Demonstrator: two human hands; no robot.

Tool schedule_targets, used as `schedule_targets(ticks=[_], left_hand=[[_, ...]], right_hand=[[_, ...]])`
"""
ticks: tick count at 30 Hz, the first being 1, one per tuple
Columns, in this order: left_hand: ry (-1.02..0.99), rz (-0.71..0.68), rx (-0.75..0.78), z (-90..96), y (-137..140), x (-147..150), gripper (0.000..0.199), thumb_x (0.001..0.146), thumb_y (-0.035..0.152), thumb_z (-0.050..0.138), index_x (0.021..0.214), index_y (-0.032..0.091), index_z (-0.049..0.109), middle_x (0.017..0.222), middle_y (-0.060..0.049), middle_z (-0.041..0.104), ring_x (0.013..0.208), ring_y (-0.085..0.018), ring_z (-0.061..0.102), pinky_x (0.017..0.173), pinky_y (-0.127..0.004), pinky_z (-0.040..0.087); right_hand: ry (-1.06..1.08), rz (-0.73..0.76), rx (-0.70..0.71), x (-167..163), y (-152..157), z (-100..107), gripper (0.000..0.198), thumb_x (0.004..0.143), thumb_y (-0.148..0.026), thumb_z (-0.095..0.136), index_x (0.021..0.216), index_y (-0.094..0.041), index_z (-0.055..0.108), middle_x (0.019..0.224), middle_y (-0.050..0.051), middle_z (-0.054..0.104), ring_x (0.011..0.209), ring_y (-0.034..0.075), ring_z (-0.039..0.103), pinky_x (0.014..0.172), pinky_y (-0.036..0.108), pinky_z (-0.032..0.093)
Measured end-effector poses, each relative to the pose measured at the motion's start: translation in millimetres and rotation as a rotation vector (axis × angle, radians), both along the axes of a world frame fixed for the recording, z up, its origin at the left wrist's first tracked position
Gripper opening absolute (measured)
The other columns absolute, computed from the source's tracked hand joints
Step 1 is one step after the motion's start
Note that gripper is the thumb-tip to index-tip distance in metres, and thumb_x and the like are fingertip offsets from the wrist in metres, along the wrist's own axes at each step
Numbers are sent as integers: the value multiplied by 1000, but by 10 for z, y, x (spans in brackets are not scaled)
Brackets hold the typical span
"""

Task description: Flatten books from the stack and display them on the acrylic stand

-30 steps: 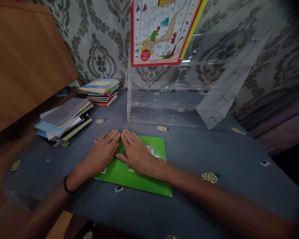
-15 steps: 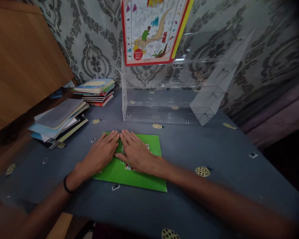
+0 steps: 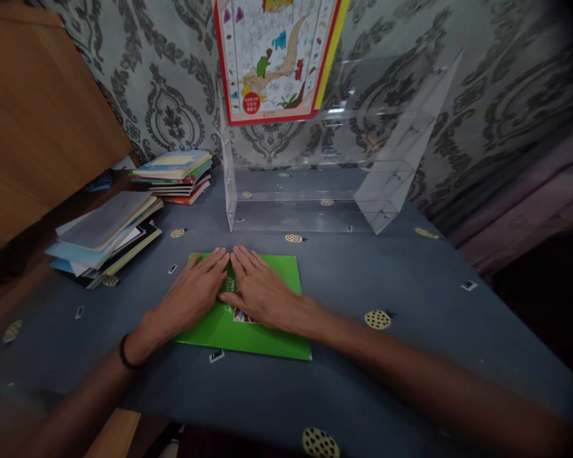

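Flat and clasping nothing, the left hand (image 3: 191, 289) and right hand (image 3: 261, 291) had slid slightly rightward across the green book (image 3: 272, 337), which lay in front of the rack (image 3: 322, 166); the book itself had stayed put, unlifted beneath them.

The flat, green rectangular book (image 3: 262, 340) bears white lettering (image 3: 230, 284). The slate-blue counter (image 3: 386, 270) is printed with yellow, black-spotted pineapples (image 3: 378, 319) and small black-and-white labels (image 3: 216, 355). Silvery-grey wallpaper (image 3: 172, 121) carries charcoal damask. A red-bordered rectangular picture cover (image 3: 277, 70) has yellow along its right edge; the thin wristband (image 3: 123, 353) is black.
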State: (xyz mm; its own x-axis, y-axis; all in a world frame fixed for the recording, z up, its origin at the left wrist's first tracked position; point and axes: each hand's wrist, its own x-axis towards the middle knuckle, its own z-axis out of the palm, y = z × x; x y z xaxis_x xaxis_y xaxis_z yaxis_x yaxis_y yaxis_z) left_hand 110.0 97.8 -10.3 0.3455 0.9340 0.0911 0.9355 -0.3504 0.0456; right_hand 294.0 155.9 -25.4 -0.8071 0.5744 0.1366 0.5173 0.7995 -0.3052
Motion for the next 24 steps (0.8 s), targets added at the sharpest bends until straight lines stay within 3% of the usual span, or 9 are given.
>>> schedule_targets(ticks=[3,14,24], left_hand=[[2,-33,-4,17,19,34,49,108,32,19,151,18,40,158,-14,46,150,-25,38,119,-51,35],[-6,-27,-55,53,41,123,51,107,32,20,149,16,44,158,-13,46,150,-25,38,120,-52,35],[-6,-28,-59,31,72,235,49,108,33,22,150,16,41,160,-14,43,151,-26,36,121,-56,34]], right_hand=[[6,-1,-12,44,4,1,88,102,-64,29,153,8,34,161,29,30,153,36,24,124,55,28],[36,9,-46,222,32,4,89,101,-68,32,151,5,39,160,29,32,153,35,26,125,53,29],[38,-79,43,462,-33,-34,81,103,-65,30,150,0,43,159,27,37,151,35,31,122,55,33]])
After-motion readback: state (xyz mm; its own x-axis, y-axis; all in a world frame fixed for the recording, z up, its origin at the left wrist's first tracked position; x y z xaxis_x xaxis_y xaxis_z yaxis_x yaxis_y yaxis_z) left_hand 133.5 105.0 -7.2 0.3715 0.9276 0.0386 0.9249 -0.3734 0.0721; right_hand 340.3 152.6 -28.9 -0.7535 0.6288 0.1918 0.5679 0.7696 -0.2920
